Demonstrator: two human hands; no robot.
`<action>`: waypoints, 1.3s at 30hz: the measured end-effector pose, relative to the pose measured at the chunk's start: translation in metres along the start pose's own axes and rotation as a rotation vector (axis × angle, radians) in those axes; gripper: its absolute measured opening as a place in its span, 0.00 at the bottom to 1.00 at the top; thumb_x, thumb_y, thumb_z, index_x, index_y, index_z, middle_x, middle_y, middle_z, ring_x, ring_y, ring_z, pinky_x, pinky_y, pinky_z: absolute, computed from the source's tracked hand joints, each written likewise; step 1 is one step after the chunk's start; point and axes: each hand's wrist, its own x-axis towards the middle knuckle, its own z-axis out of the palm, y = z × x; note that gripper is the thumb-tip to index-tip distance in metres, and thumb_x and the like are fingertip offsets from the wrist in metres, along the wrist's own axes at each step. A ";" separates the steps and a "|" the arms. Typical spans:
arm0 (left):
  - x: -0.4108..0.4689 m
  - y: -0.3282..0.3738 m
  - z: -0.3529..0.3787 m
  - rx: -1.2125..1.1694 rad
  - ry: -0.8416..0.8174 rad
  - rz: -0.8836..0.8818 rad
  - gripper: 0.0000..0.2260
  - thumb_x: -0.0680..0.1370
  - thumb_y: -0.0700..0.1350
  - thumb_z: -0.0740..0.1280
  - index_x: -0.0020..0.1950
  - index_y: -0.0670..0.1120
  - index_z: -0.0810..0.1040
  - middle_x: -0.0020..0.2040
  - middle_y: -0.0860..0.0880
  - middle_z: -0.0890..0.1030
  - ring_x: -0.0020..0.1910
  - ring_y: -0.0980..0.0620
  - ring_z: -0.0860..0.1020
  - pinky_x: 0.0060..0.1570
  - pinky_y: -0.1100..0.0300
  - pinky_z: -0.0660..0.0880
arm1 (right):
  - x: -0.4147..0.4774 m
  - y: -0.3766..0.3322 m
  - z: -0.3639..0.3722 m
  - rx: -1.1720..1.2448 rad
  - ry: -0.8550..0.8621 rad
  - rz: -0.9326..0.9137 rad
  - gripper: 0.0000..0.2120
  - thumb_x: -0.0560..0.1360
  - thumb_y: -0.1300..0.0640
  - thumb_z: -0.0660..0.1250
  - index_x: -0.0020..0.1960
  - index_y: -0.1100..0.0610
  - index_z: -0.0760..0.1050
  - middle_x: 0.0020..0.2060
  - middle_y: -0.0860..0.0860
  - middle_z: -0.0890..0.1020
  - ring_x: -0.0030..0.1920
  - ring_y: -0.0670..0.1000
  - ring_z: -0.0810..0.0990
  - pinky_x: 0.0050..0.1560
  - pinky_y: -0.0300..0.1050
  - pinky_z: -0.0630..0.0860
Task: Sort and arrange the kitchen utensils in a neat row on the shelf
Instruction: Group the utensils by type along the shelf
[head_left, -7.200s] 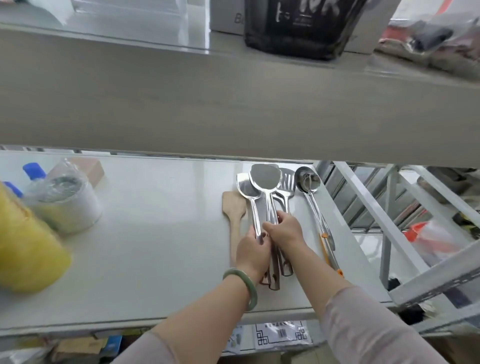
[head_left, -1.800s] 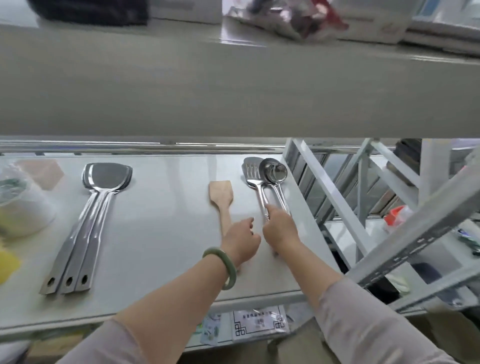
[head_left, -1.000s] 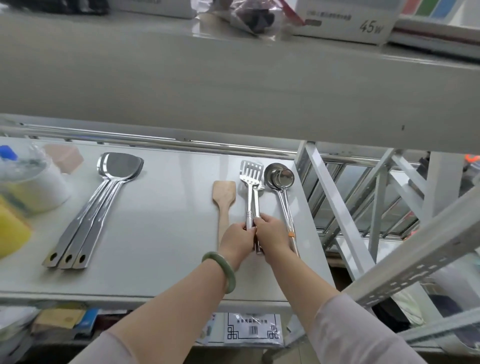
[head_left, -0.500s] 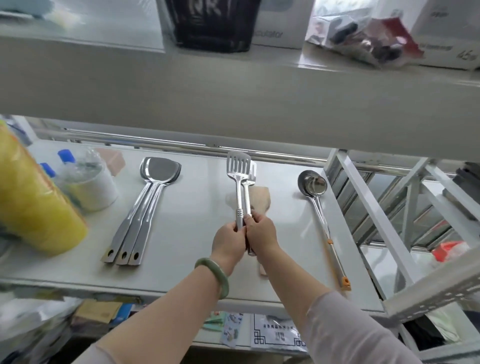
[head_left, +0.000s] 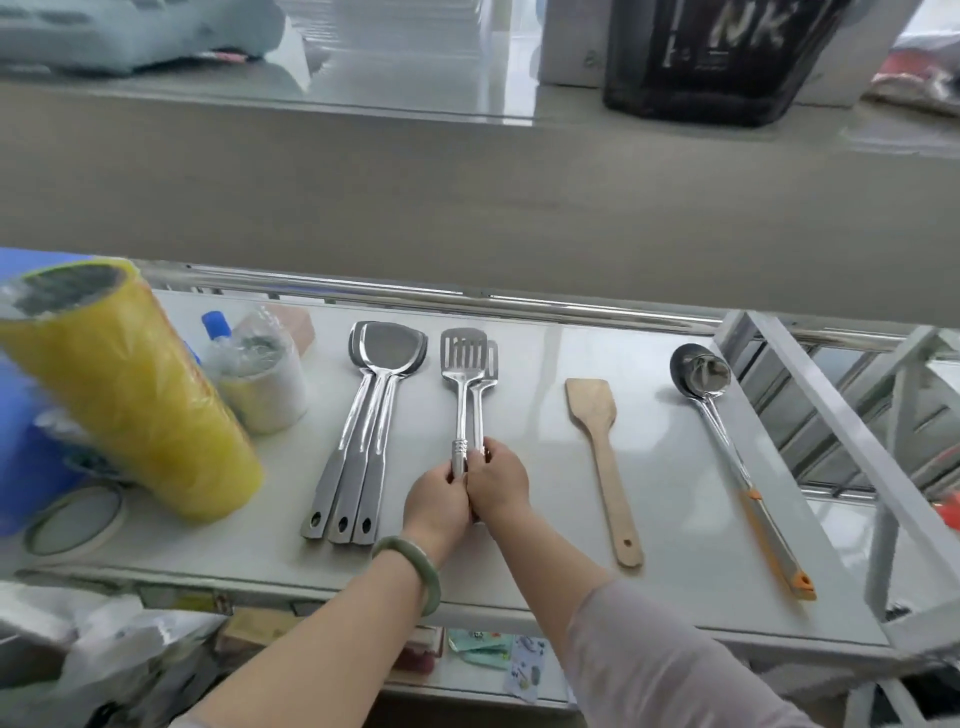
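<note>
- Both hands hold the slotted turners (head_left: 467, 384) by their handles: the left hand (head_left: 435, 501) and the right hand (head_left: 496, 483) are clenched side by side round the lower shafts, probably to keep the pair stacked as one while it is set down.
- The turners lie on the shelf (head_left: 675, 483), or just above it — contact cannot be told — between the spatulas (head_left: 363, 431) and the wooden spatula (head_left: 602, 457).
- Their long axis runs front to back: slotted heads toward the rear rail, handle ends toward the person, nearly parallel to the spatulas beside them.
- The spatulas are bunched, heads overlapping and handles fanned a little at the front — like kinds grouped together, it seems.
- The wooden spatula and the ladle (head_left: 737, 457) point the same way, heads to the rear; the ladle tilts, its orange handle trailing right.
- The gaps are uneven: the turners sit near the spatulas, and the ladle is well apart at the right.
- A yellow roll (head_left: 130, 395) crowds the left end, which may be why the row starts where it does.
</note>
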 end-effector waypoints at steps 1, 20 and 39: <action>0.003 -0.002 -0.005 0.026 0.004 0.003 0.14 0.79 0.48 0.61 0.35 0.48 0.76 0.29 0.50 0.75 0.30 0.50 0.73 0.30 0.60 0.68 | 0.001 -0.002 0.004 -0.006 0.008 0.006 0.10 0.76 0.58 0.57 0.43 0.63 0.74 0.40 0.59 0.81 0.41 0.59 0.77 0.41 0.48 0.70; 0.005 0.034 0.042 0.431 0.022 0.267 0.20 0.76 0.39 0.59 0.69 0.45 0.68 0.67 0.45 0.65 0.68 0.46 0.65 0.71 0.55 0.61 | 0.019 0.014 -0.085 -0.279 0.316 -0.179 0.19 0.76 0.62 0.60 0.67 0.58 0.72 0.61 0.58 0.75 0.64 0.57 0.72 0.67 0.44 0.64; -0.047 0.078 0.248 0.204 -0.493 -0.013 0.13 0.74 0.46 0.61 0.58 0.49 0.75 0.63 0.42 0.77 0.61 0.41 0.76 0.64 0.49 0.73 | 0.026 0.120 -0.284 -0.304 0.302 0.200 0.20 0.76 0.55 0.63 0.65 0.62 0.73 0.59 0.59 0.80 0.63 0.58 0.75 0.62 0.46 0.69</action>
